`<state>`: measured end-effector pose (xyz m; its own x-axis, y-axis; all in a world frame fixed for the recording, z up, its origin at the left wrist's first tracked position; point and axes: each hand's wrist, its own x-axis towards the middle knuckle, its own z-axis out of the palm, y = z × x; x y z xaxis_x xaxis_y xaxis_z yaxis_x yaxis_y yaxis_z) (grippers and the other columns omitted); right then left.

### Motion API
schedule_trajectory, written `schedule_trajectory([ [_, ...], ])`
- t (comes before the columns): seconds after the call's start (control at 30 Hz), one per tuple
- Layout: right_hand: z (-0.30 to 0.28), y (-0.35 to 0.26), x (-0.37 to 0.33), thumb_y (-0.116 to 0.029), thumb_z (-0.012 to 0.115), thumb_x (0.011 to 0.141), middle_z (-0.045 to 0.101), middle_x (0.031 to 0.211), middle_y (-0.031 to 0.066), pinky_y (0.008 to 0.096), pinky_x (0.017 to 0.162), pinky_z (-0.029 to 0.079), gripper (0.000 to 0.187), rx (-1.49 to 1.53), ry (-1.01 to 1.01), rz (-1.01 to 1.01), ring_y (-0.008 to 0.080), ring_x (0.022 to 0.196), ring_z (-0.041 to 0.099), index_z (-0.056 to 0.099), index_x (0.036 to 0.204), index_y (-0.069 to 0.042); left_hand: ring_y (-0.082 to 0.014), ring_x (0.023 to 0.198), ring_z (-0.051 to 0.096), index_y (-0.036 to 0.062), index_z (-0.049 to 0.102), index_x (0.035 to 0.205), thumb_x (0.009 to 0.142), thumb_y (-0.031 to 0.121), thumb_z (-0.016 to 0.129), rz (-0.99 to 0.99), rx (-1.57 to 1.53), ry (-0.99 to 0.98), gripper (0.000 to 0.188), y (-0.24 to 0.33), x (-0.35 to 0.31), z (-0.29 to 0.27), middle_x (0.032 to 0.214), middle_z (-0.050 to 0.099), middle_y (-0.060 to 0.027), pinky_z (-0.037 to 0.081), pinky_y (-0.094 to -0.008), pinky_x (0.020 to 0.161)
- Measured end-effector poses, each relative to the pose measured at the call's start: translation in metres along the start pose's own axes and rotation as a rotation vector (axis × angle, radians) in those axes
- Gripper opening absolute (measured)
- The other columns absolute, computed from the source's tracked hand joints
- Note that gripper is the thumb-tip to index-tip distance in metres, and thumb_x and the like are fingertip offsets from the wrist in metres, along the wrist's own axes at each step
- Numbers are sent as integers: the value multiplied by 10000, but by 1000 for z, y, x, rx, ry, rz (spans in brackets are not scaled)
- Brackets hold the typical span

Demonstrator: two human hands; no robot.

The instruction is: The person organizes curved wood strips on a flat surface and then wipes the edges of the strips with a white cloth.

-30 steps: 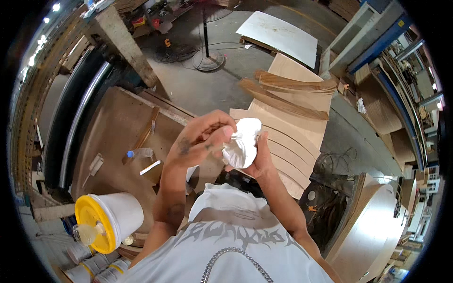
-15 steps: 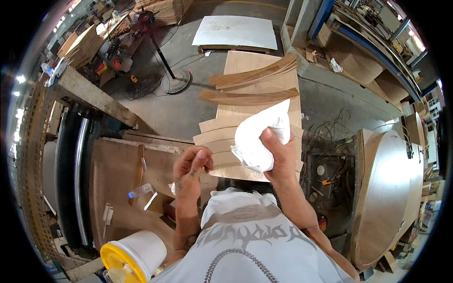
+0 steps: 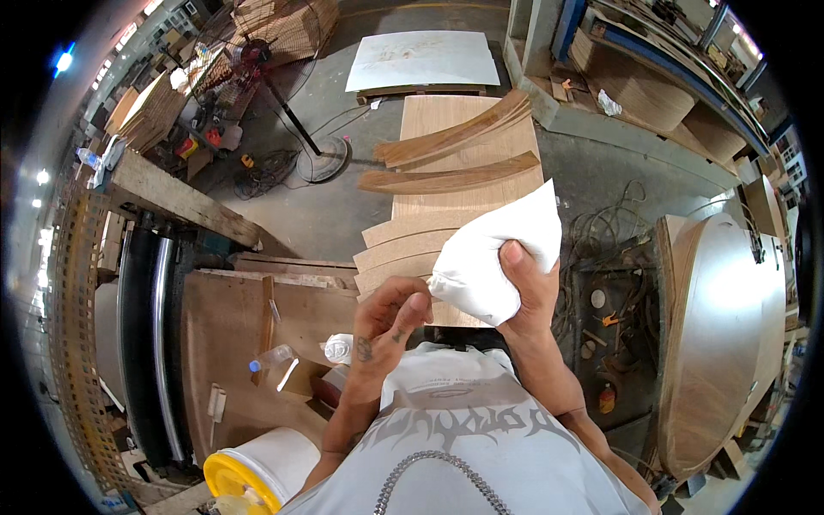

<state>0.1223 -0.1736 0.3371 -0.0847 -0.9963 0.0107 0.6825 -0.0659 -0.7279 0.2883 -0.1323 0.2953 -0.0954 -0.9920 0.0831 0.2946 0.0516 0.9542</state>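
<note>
White cloth bag [image 3: 493,257] sits bunched in the right hand [image 3: 528,287], whose grip clenches its lower side — held up over the curved wood panels [image 3: 429,232]. The left hand [image 3: 390,322] pinches the bag's corner, fingertips closed.

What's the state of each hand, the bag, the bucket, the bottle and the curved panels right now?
Right hand: gripping the white bag.
White bag: bulging, held up off the work.
Left hand: fingertips pinched at the bag's lower corner.
White bucket: yellow lid on.
Clear plastic bottle: lying on its side, blue cap on.
Curved wood panels: stacked, overlapping.
</note>
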Motion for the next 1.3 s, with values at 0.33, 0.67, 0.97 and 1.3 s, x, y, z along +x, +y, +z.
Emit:
schedule_trajectory([
  [0.33, -3, 3, -6, -225, 771, 788, 666, 941, 120, 315, 698, 566, 438, 25, 21, -9, 187, 798, 675, 588, 1093, 30, -67, 768, 550, -20, 605, 1063, 959, 166, 612, 7, -26, 11, 214, 3, -7, -2, 897, 615, -28, 445, -199, 663],
  [0.67, -9, 2, -13, -121, 788, 767, 679, 937, 97, 297, 711, 544, 398, -185, 6, -173, 165, 804, 663, 596, 1085, 22, -64, 788, 546, -28, 605, 1044, 954, 152, 618, 40, 26, -4, 201, 19, -6, 5, 869, 626, -30, 424, -188, 687],
  [0.97, -8, 10, -15, -113, 824, 741, 675, 993, 115, 310, 772, 547, 520, -341, -45, -366, 182, 888, 668, 557, 1161, 36, -157, 855, 597, -28, 590, 1087, 910, 85, 651, 121, -37, -39, 218, 18, -8, 4, 971, 636, -101, 473, -266, 767],
  [1.3, -8, 21, 6, -542, 471, 939, 489, 1320, 170, 478, 842, 580, 726, 361, -242, 126, 357, 1100, 604, 229, 1462, -101, -119, 805, 596, -62, 566, 1056, 895, 92, 674, 371, 267, 16, 248, 56, 19, 14, 945, 610, -101, 489, -238, 708],
])
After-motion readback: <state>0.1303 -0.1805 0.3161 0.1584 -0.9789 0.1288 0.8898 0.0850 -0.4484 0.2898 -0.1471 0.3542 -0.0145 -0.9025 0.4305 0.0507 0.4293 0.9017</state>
